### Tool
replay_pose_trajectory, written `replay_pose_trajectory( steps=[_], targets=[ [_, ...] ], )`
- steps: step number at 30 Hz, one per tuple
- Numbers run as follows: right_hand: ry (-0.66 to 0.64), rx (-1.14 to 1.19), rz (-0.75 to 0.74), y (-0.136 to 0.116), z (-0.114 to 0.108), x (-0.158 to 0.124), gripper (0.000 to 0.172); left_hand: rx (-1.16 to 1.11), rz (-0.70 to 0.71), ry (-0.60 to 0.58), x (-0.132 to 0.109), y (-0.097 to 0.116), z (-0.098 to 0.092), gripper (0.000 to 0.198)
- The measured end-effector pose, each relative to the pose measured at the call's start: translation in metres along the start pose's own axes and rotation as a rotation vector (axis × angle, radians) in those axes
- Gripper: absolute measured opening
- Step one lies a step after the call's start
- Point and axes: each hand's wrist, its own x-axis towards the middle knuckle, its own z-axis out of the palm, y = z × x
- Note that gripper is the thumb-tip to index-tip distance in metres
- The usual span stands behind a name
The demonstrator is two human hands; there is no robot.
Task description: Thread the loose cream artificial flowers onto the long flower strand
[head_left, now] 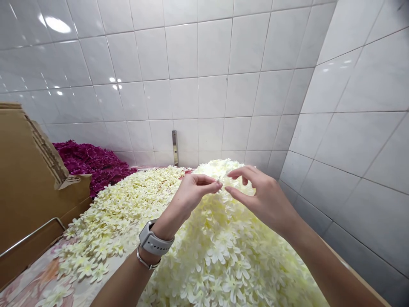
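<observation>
My left hand [194, 192], with a grey watch and a bangle on its wrist, is raised over a big heap of cream-white fabric flowers [223, 251]. Its thumb and fingers pinch something small and pale at the fingertips, most likely one flower piece, too small to make out. My right hand [258, 196] hovers just to the right, fingers curved and apart, its fingertips almost touching the left hand's pinch. Both hands are held above the heap's top, in front of the tiled wall.
A thinner layer of cream flowers [121, 209] spreads left over a patterned cloth [38, 277]. A pile of purple flowers [92, 164] lies at the back left. A cardboard box [28, 179] stands at left. White tiled walls [351, 128] close the back and right.
</observation>
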Motion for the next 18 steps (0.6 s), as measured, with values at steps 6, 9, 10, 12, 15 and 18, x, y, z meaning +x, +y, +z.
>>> replay_pose_trajectory(
  steps=[6, 9, 10, 12, 15, 18],
  targets=[
    [-0.034, 0.143, -0.036, -0.0083, -0.0021, -0.0009, 0.017, -0.039, 0.008, -0.123, 0.0007, -0.0008, -0.0014, 0.018],
    [-0.006, 0.155, 0.008, -0.0063, -0.0021, 0.0, 0.018, -0.049, 0.015, -0.153, 0.0014, -0.002, -0.0009, 0.018],
    [-0.006, 0.164, 0.022, -0.0059, -0.0019, 0.0002, 0.019, -0.05, 0.015, -0.144, 0.0015, -0.0022, -0.0005, 0.018],
    [-0.012, 0.191, 0.049, -0.0054, -0.0018, 0.0005, 0.02, -0.059, 0.013, -0.124, 0.0013, -0.0021, 0.0005, 0.017],
    [-0.033, 0.252, 0.107, -0.0054, -0.0031, 0.0007, 0.02, -0.101, -0.004, -0.122, 0.0007, -0.0015, 0.0016, 0.019],
    [-0.06, 0.306, 0.178, -0.0062, -0.0063, 0.0013, 0.021, -0.151, -0.025, -0.129, 0.0009, -0.0018, 0.0015, 0.02]
  ],
)
